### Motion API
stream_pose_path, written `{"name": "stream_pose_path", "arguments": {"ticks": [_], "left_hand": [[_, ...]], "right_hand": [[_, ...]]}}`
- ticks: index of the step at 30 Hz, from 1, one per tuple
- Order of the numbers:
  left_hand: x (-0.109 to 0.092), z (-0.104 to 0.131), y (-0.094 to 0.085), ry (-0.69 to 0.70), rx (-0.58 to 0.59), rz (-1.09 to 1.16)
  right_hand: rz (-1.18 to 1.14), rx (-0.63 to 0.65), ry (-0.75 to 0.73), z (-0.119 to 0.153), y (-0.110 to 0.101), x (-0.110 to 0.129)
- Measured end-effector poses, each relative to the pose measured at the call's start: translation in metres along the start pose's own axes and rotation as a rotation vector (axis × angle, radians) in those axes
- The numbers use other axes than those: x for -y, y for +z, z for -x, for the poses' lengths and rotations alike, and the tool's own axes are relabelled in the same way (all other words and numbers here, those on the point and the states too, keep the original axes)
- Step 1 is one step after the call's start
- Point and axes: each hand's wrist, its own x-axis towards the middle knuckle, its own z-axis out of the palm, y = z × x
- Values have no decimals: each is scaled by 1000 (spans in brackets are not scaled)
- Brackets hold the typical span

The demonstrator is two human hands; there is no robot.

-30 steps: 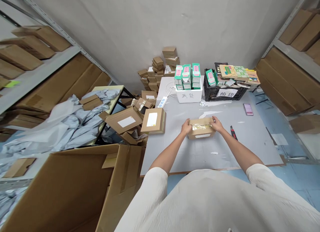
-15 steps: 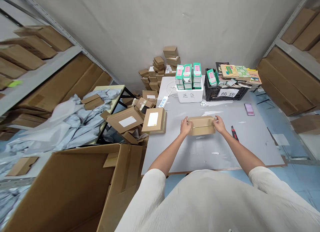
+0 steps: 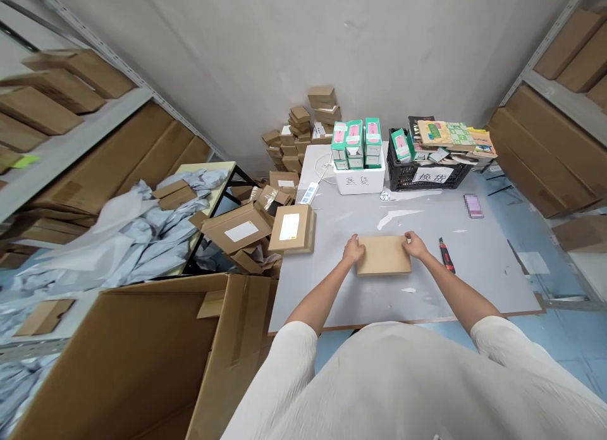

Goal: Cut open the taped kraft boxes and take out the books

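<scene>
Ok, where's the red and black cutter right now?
In the head view, the red and black cutter lies on the grey table, just right of the right hand at the right end of the cardboard box.

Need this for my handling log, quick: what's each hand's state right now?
Left hand: closed on the left end of the cardboard box.
Right hand: closed on its right end.

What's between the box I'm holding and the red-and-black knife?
In the head view, your right hand and forearm, then gray tabletop, lie between box and knife.
</scene>
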Motion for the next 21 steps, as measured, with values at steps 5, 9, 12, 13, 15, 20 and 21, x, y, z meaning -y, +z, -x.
{"name": "stream_pose_path", "arguments": {"ticks": [5,9,12,13,15,20,21], "left_hand": [[-6,0,8,57,-11,19],[-20,-1,9,37,-50,25],[-32,-3,3,90,-90,64],[-35,-4,0,106,-101,82],[-39,-4,-5,139,-123,119],[-33,5,-8,192,-149,204],[-31,7,-7,193,-150,215]], "right_hand": [[-161,-20,58,-6,8,3],[-226,-99,52,-9,8,11],[-282,-176,8,-13,1,19],[-298,-193,-7,-15,-1,23],[-318,-219,-29,-15,-7,29],[-365,-286,-59,-6,-10,31],[-386,-293,-69,-4,-9,30]]}}
